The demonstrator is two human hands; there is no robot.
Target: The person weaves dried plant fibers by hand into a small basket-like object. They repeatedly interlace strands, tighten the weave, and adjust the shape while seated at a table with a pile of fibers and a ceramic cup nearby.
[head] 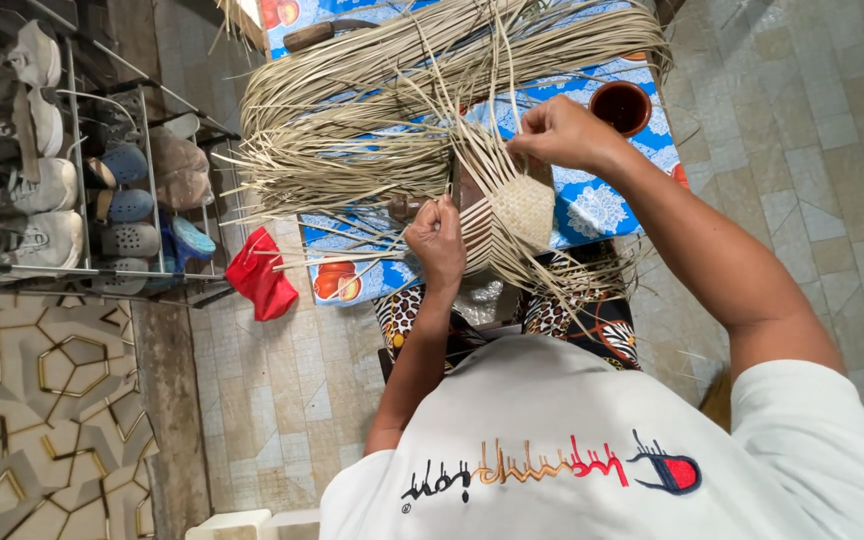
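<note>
A small woven piece (522, 207) of pale dried leaf strips sits between my hands, with loose strips fanning out from it. My left hand (437, 240) is closed on the strips at the weave's near left edge. My right hand (562, 132) pinches a few long strips just above the weave and pulls them upward. A large bundle of the same dried strips (402, 90) lies across the table with a blue patterned cloth (592, 205), just beyond both hands.
A brown round bowl (620, 106) stands on the table to the right of my right hand. A red cloth (262, 280) hangs at the table's left side. A metal shoe rack (62, 170) with several shoes stands to the left. Tiled floor surrounds the table.
</note>
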